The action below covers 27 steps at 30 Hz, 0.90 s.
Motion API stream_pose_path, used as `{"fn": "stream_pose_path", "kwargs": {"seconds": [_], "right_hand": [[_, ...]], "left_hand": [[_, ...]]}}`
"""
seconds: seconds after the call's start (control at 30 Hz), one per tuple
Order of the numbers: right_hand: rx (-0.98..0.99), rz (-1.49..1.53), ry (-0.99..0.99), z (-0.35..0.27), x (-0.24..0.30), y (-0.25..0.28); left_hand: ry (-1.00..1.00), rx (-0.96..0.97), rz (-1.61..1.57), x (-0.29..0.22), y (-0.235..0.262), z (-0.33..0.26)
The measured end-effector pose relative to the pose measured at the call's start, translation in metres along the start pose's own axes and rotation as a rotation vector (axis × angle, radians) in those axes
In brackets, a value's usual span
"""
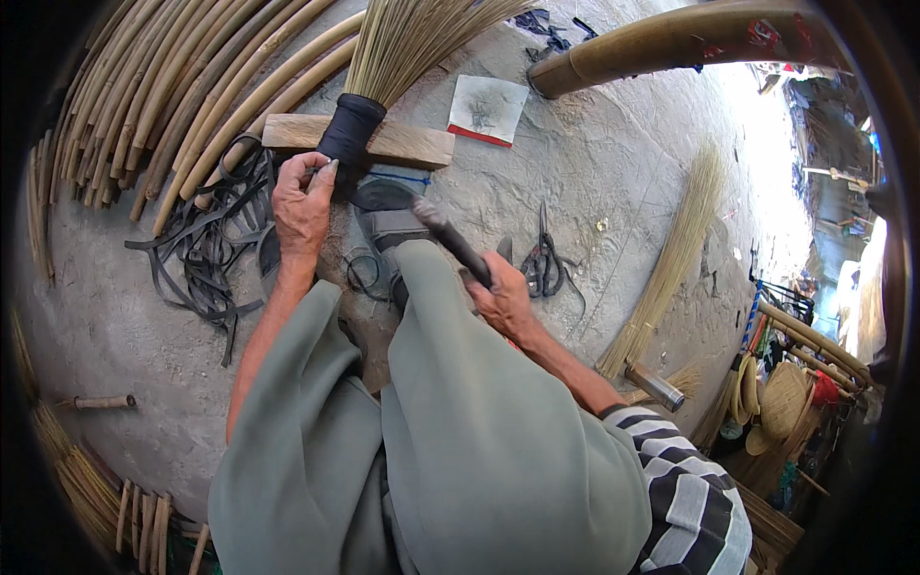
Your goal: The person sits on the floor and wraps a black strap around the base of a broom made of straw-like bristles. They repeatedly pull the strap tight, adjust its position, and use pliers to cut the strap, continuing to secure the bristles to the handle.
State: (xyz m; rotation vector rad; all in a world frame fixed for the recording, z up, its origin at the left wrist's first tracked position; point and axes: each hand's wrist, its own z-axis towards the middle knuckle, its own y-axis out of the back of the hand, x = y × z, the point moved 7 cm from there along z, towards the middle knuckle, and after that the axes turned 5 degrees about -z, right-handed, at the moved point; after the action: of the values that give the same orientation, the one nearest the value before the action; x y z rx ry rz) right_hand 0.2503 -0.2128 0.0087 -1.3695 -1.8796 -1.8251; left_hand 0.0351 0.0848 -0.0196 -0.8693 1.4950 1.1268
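A broom head of straw-coloured bristles (412, 48) lies across a wooden block (414, 144), its neck wrapped in a black binding (353, 126). At the lower end of that binding my left hand (303, 206) is closed, thumb and finger pinched together. Anything between those fingertips is too small to make out. My right hand (506, 292) grips the dark handle of a hammer (450, 240). The hammer's head is up near the binding, apart from it, to the right of my left hand.
Black rubber strips (211, 244) lie tangled at left, below many wooden poles (144, 91). Scissors (544, 261) rest on the concrete floor. Small dark bits, like nails, lie on a white sheet (489, 101). A bristle bundle (671, 259) and thick bamboo pole (671, 48) are at right.
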Motion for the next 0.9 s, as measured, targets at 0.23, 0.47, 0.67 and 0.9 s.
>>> {"fn": "stream_pose_path", "kwargs": {"seconds": [0.23, 0.47, 0.67, 0.9], "right_hand": [[0.094, 0.127, 0.128, 0.025, 0.037, -0.023], [0.133, 0.136, 0.258, 0.046, 0.062, -0.014], [0.210, 0.022, 0.166, 0.087, 0.093, -0.006], [0.098, -0.028, 0.383, 0.097, 0.134, 0.004]], "left_hand": [[-0.015, 0.005, 0.005, 0.000, 0.000, 0.000], [-0.085, -0.030, 0.018, -0.010, -0.001, 0.000], [-0.116, -0.078, 0.106, -0.026, 0.003, -0.002], [-0.070, -0.087, 0.071, -0.028, 0.005, -0.004]]}}
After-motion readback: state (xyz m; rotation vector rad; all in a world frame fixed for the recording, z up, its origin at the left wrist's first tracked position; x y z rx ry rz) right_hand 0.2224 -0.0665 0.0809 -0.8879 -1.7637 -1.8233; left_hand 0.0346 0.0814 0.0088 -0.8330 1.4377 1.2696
